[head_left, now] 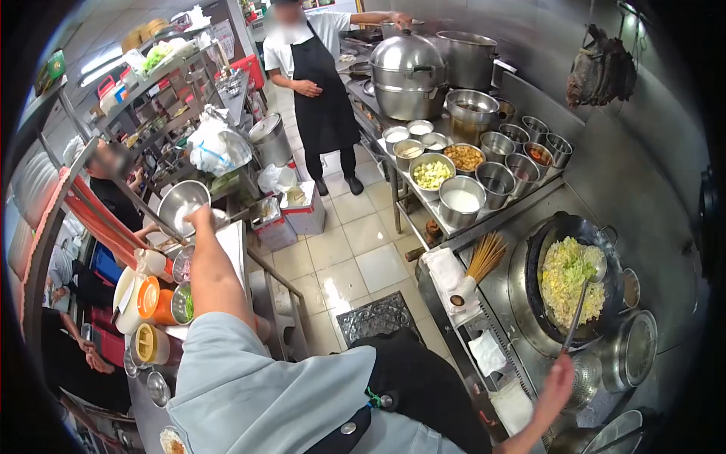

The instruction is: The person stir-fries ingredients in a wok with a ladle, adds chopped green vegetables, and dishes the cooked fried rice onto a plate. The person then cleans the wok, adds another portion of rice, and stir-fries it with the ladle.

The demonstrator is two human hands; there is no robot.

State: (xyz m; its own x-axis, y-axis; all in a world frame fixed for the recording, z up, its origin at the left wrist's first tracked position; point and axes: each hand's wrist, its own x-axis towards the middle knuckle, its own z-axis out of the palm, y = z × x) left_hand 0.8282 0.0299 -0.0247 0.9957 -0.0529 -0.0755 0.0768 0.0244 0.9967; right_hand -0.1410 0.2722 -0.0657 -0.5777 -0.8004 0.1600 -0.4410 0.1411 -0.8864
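My left hand [200,218] is stretched out to the left, gripping the rim of a steel mixing bowl [181,203] above the counter. The bowl is tilted, and its inside looks bare metal. On the right, my right hand [560,375] is closed around the handle end of a long ladle [577,314]. The ladle's head rests in fried rice [569,281] with yellow egg and shredded green leaves on top. That rice lies in a black wok [535,265] set into the steel stove.
Several steel pots of ingredients, such as diced pale vegetables [431,175], stand beyond the wok. A bamboo brush [484,257] and white cloths [446,266] line the stove edge. A person in a black apron [318,91] stands ahead beside a large steamer [408,68]. Orange-lidded containers [154,300] crowd the left counter.
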